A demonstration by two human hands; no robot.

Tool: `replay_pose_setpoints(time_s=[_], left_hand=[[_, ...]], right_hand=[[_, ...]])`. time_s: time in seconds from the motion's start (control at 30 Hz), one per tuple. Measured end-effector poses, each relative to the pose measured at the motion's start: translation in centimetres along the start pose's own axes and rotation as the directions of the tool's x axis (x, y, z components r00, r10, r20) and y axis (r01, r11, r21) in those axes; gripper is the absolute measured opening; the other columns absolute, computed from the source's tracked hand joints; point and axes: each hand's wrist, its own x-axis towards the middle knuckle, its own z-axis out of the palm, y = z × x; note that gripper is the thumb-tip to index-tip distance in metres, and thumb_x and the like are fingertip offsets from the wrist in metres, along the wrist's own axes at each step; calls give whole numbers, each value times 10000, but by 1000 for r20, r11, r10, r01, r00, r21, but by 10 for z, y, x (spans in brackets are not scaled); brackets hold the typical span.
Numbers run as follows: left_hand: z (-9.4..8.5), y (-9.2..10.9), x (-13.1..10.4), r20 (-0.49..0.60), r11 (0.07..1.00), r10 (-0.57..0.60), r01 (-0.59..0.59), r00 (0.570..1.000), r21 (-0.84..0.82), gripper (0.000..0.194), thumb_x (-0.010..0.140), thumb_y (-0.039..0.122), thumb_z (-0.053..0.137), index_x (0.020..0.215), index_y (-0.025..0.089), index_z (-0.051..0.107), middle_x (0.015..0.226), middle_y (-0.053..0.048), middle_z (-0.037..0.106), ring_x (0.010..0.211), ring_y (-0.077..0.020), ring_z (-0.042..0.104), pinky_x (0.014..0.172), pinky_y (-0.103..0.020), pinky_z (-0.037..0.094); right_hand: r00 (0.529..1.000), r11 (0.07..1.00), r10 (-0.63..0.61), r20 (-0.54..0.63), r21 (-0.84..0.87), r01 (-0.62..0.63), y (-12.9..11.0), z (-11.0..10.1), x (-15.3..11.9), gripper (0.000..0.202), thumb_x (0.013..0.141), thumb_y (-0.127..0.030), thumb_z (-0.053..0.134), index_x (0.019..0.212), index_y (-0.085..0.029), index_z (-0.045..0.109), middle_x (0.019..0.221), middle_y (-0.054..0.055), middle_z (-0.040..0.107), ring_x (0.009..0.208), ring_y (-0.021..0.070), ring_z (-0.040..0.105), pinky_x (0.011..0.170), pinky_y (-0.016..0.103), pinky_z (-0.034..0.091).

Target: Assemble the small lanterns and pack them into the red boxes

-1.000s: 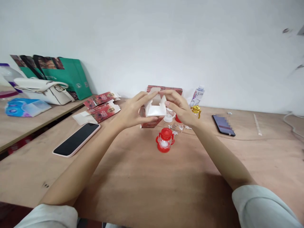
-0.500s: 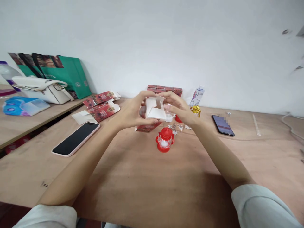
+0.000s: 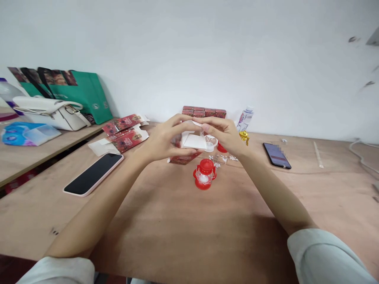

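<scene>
Both my hands hold a small red carton (image 3: 185, 157) with white inner flaps (image 3: 194, 141) above the middle of the wooden table (image 3: 183, 232). My left hand (image 3: 164, 138) grips its left side, thumb underneath. My right hand (image 3: 226, 134) pinches the top flap with its fingertips. A small red toy lantern (image 3: 204, 174) stands on the table just below the carton. Behind my right hand lie a white round part (image 3: 209, 148), a red piece (image 3: 221, 148) and small clear bits (image 3: 222, 158). A gold cap-like piece (image 3: 244, 136) sits to the right.
A pink-cased phone (image 3: 94, 174) lies at left, a dark phone (image 3: 276, 155) at right. Flattened red cartons (image 3: 126, 132) lie at back left, a row of red boxes (image 3: 204, 112) and a plastic bottle (image 3: 245, 117) by the wall. A white handbag (image 3: 50, 112) and green bag (image 3: 85, 94) sit on the side table.
My hands have folded the carton's white flaps down and tilted the carton flatter; my right fingers moved onto the top flap. The lantern has not moved.
</scene>
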Motion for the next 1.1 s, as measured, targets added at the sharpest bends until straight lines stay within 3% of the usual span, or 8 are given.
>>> replay_pose_setpoints(time_s=[0.13, 0.3, 0.43, 0.57, 0.67, 0.9, 1.1], left_hand=[[0, -1, 0, 45, 999, 41, -42, 998, 28, 372, 790, 424, 694, 1103, 232, 636, 1170, -90, 580, 1021, -197, 602, 838, -312, 498], [1, -1, -1, 31, 999, 31, -31, 999, 17, 367, 768, 403, 713, 1071, 223, 611, 1130, -79, 596, 1021, -205, 605, 846, -318, 502], [5, 1, -2, -39, 996, -5, 2, 999, -89, 559, 715, 374, 771, 1183, 234, 499, 1174, -87, 573, 1073, -219, 591, 820, -316, 527], [8, 4, -3, -93, 983, -52, 34, 994, -183, 710, 646, 359, 829, 1208, 250, 408, 1233, -98, 513, 1068, -212, 578, 744, -294, 553], [7, 6, -2, -79, 980, -62, 45, 995, -194, 723, 648, 335, 834, 1215, 255, 391, 1260, -99, 495, 1093, -214, 565, 774, -310, 561], [5, 7, -2, -76, 985, -39, 25, 996, -171, 733, 648, 361, 839, 1222, 249, 397, 1246, -105, 493, 1151, -237, 537, 777, -314, 570], [4, 6, -2, -100, 983, -41, 22, 994, -183, 710, 644, 383, 841, 1195, 236, 418, 1241, -99, 514, 1154, -229, 546, 789, -300, 575]], right_hand=[[998, 998, 57, 10, 39, -57, -1, 2, 1, 244, 845, -417, 648, 1009, -261, 740, 982, 4, 743, 906, 142, 671, 819, 298, 549], [996, 990, 80, 30, 110, -83, -1, 2, 1, 252, 806, -397, 699, 998, -234, 706, 1004, 19, 733, 939, 155, 679, 860, 328, 554], [996, 990, 87, 1, 109, -86, -1, 1, 0, 284, 760, -370, 747, 998, -224, 693, 1051, 30, 721, 969, 163, 676, 874, 339, 556], [995, 988, 100, -25, 117, -96, 0, 3, 1, 274, 676, -343, 810, 879, -196, 699, 887, 24, 731, 824, 151, 679, 747, 313, 570], [996, 995, 73, -58, 78, -68, 2, 4, 1, 213, 667, -326, 807, 781, -188, 691, 795, 12, 717, 737, 137, 656, 672, 298, 554], [997, 992, -50, -59, -116, 43, 5, 7, -3, 88, 714, -216, 732, 692, -185, 653, 794, 14, 712, 809, 161, 668, 717, 307, 553], [995, 983, -96, -16, -157, 92, 5, 5, -4, 110, 747, -287, 730, 718, -189, 689, 860, 31, 734, 871, 175, 687, 776, 320, 562]])
